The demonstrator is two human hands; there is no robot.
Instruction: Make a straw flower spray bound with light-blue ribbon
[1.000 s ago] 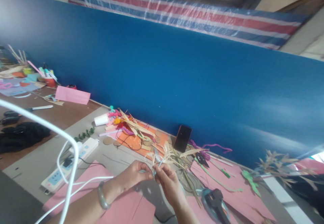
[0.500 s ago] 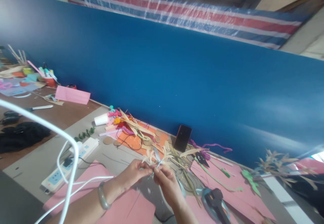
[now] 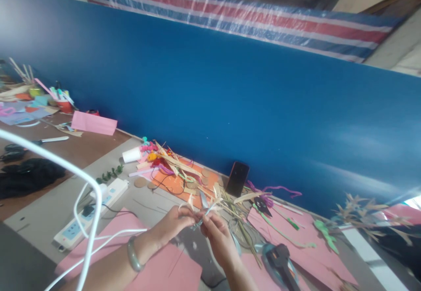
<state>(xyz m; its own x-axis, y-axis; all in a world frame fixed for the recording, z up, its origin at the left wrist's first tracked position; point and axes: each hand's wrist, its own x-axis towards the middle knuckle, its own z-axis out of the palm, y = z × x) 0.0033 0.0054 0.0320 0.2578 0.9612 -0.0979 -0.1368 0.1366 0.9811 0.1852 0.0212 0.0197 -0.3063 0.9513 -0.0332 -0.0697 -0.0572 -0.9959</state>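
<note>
My left hand (image 3: 173,225) and my right hand (image 3: 217,238) meet low in the middle of the view, above pink paper (image 3: 158,269). Both pinch a small bundle of pale straw strips and a thin grey wire piece (image 3: 203,207) between their fingertips. A greenish bangle (image 3: 132,255) sits on my left wrist. Just beyond the hands lies a heap of dried straw leaves (image 3: 230,203). A glue gun (image 3: 279,262) lies to the right of my right hand.
A blue partition (image 3: 230,107) runs along the table's far edge, with a dark phone (image 3: 237,179) leaning on it. An orange sheet (image 3: 177,181) carries craft scraps. A white power strip (image 3: 92,212) and white cables (image 3: 82,186) lie at left. More pink paper (image 3: 296,234) lies at right.
My hands have turned the straw bundle slightly; the strips now fan out a little higher and my left fingers have shifted along it. Everything else stays put.
</note>
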